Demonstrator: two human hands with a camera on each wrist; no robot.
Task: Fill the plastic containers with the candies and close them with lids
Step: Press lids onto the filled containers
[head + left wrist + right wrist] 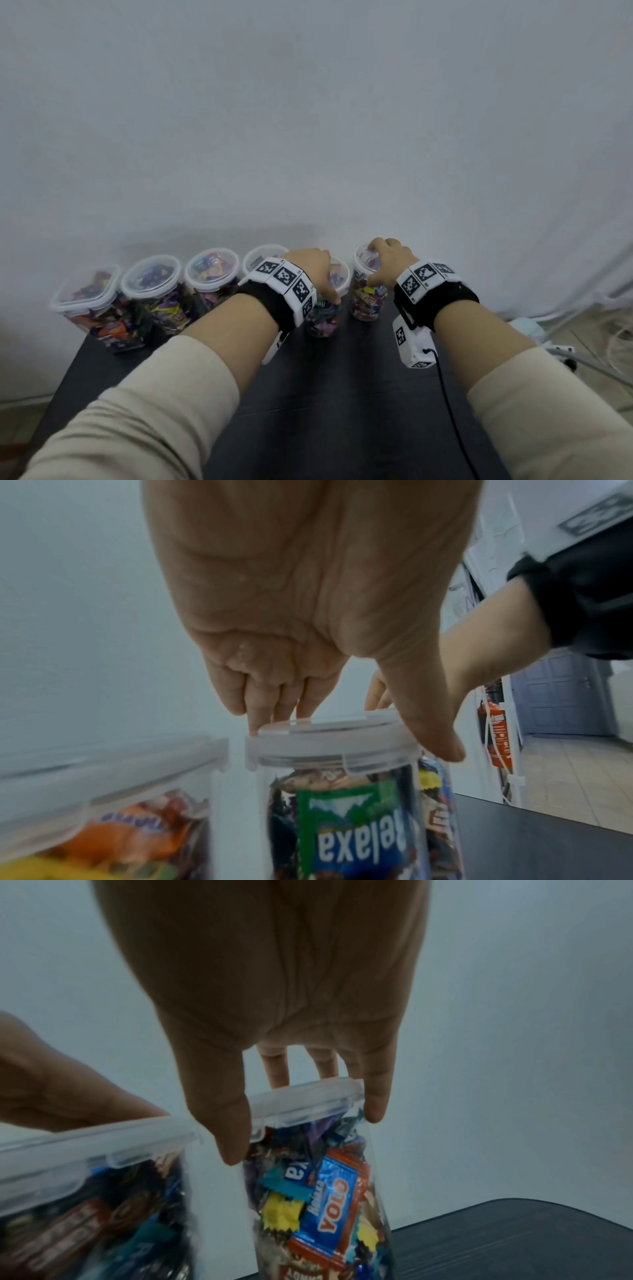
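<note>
Two clear round containers full of wrapped candies stand at the back of the dark table [342, 394]. My left hand [325, 274] [349, 737] grips the translucent lid [329, 742] of the left one [323, 315] [342, 818] from above, fingers behind it and thumb down its right side. My right hand [376, 263] [304, 1134] grips the lid [308, 1102] of the right container [366, 305] [318, 1191] the same way, thumb on its left edge. Both lids sit on their containers.
Further left along the white wall stand several more lidded candy containers: a square one [92, 301] and round ones [150, 284] [210, 270] [263, 257]. A dark cable [448, 411] runs from my right wrist over the table. Cords lie on the floor at right [561, 353].
</note>
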